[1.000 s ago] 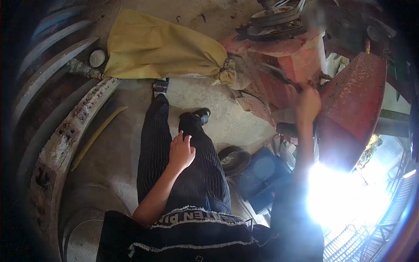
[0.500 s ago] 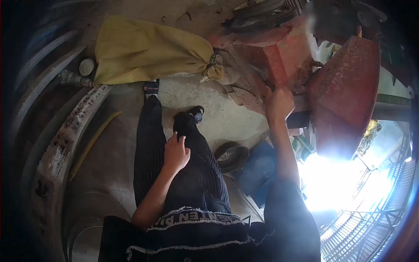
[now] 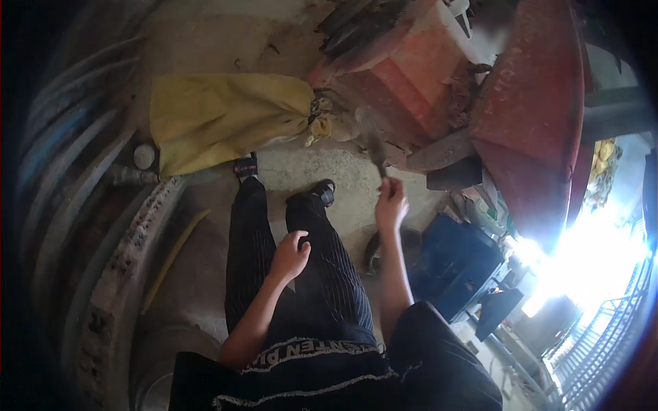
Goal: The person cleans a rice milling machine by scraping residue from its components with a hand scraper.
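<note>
My right hand (image 3: 392,204) is closed round the lower end of a dark, flat, knife-like tool (image 3: 375,147). Its upper end is smeared by motion and points away from me, overlapping the edge of the red metal machine (image 3: 418,75). In front of my thigh hangs my left hand (image 3: 290,257), loosely bent with the thumb apart and nothing in it. Beyond my feet lies a full yellow sack (image 3: 229,120), its tied neck (image 3: 319,120) turned towards the tool.
Curved ribbed metal parts (image 3: 130,253) stand at my left, with a yellow strip (image 3: 175,260) beside them. A dark blue box (image 3: 456,264) and a round pan-like thing (image 3: 394,246) are on my right. The red chute (image 3: 531,116) juts out above; bright light comes from behind it.
My right hand has come away from the red machine, back and to the left, with the knife-like tool now showing in it. My left hand's fingers have curled in. The view has shifted.
</note>
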### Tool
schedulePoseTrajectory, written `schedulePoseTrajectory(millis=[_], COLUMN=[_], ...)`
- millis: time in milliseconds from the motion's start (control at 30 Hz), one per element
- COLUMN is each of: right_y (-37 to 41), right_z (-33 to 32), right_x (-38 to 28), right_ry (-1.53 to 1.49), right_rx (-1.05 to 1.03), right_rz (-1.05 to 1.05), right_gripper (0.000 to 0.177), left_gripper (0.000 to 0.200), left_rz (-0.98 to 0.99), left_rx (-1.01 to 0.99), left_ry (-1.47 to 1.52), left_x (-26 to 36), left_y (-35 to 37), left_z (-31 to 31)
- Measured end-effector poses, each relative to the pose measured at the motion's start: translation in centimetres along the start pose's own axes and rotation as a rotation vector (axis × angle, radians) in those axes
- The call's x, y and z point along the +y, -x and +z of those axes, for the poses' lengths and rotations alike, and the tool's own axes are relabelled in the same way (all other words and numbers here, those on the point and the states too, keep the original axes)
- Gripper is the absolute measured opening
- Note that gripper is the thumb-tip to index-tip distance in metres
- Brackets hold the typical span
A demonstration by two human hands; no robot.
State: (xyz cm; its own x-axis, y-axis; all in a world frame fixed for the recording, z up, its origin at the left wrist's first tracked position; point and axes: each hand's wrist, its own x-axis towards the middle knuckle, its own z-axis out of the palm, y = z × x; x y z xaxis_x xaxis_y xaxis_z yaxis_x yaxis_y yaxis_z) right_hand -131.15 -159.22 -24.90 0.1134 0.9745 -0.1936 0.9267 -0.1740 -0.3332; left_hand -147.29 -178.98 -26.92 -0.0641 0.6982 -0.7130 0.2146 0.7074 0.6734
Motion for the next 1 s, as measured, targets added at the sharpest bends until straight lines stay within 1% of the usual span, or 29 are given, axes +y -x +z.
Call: schedulePoseTrajectory(millis=[33,67,100,167,200,233,300,333,367,400,433,467,500,533,567,600,633,667,700,733,767,833,867,900,967,1000], right_y=[0.9,1.9,2.8,3.7,3.9,4.2,4.4,3.9,3.5,3.4,3.4,3.4,3.6,3.8,4.3,5.3,6.3,7.1,8.1,9.4,10.6,13.3,14.7,16.2,19.1,19.7], right_z=[1.8,2.9,4.1,6.5,7.8,8.3,8.8,9.0,8.5,7.9,7.4,7.2,6.9,6.6,6.6,6.8,6.7,6.6,6.4,6.6,6.8,6.3,6.6,7.1,8.7,9.4], right_x=[0.9,0.4,0.0,-0.2,0.4,-0.3,-2.2,-2.3,-2.9,-3.6,-4.1,-4.0,-3.6,-2.8,-2.0,-1.3,-0.4,0.8,1.9,3.4,4.8,7.1,8.3,9.5,11.8,12.7], right_ry=[-0.162,-0.375,-0.587,-0.844,-1.023,-1.046,-1.342,-1.358,-1.382,-1.390,-1.399,-1.350,-1.383,-0.887,-0.384,-0.277,-0.302,-0.281,-0.264,-0.278,-0.295,-0.200,-0.145,-0.090,-0.124,-0.218], right_rx=[-0.035,-0.083,-0.134,-0.198,-0.317,-0.302,-0.287,-0.328,-0.309,-0.308,-0.305,-0.295,-0.274,-0.308,-0.326,-0.224,-0.212,-0.299,-0.390,-0.395,-0.396,-0.376,-0.375,-0.381,-0.325,-0.299], right_rz=[0.066,0.127,0.187,0.115,0.249,0.253,0.280,0.191,0.197,0.213,0.231,0.224,0.236,0.046,-0.120,-0.143,-0.111,-0.003,0.105,0.115,0.123,0.125,0.145,0.166,0.249,0.298], right_gripper=[0.025,0.023,0.021,0.020,0.020,0.020,0.024,0.028,0.028,0.024,0.020,0.027,0.027,0.033,0.040,0.050,0.050,0.048,0.046,0.043,0.041,0.037,0.036,0.035,0.031,0.028], left_gripper=[0.037,0.038,0.039,0.039,0.038,0.038,0.042,0.042,0.044,0.045,0.045,0.043,0.041,0.034,0.034,0.033,0.032,0.032,0.032,0.032,0.032,0.034,0.033,0.033,0.031,0.031], left_rz=[-0.025,-0.052,0.048,0.262,0.380,0.392,0.290,0.299,0.296,0.292,0.300,0.281,0.258,0.481,0.488,0.552,0.619,0.630,0.686,0.743,0.762,0.848,0.880,0.895,0.953,0.967], left_rx=[-0.025,-0.052,0.011,0.104,0.136,0.128,0.111,0.104,0.037,-0.034,-0.048,-0.106,-0.159,0.004,-0.014,-0.002,0.007,-0.016,-0.064,-0.109,-0.128,-0.148,-0.096,-0.130,0.028,-0.006], left_ry=[0.183,0.365,0.325,0.277,0.270,0.247,0.253,0.229,0.242,0.250,0.216,0.046,-0.126,-0.203,-0.239,-0.447,-0.653,-0.686,-0.865,-1.047,-1.086,-1.285,-1.369,-1.402,-1.402,-1.425], left_x=[1.3,2.5,3.6,7.0,9.1,10.5,12.7,12.8,12.7,12.5,12.5,12.6,12.6,11.7,12.3,12.9,13.5,14.0,14.6,15.4,16.4,18.3,17.6,18.3,19.6,20.0], left_y=[-0.7,-1.5,-2.8,-6.4,-8.2,-9.4,-11.3,-12.2,-13.2,-13.9,-14.5,-15.0,-15.2,-15.5,-15.5,-15.8,-16.2,-16.7,-17.3,-18.0,-18.8,-20.5,-22.8,-24.0,-25.6,-26.1], left_z=[-0.3,-0.4,-0.3,-0.7,-1.2,-1.4,-1.9,-2.3,-2.5,-2.8,-3.5,-4.3,-4.8,-4.5,-5.3,-6.5,-7.4,-7.9,-8.4,-9.0,-9.5,-10.3,-10.6,-10.8,-10.7,-10.8])
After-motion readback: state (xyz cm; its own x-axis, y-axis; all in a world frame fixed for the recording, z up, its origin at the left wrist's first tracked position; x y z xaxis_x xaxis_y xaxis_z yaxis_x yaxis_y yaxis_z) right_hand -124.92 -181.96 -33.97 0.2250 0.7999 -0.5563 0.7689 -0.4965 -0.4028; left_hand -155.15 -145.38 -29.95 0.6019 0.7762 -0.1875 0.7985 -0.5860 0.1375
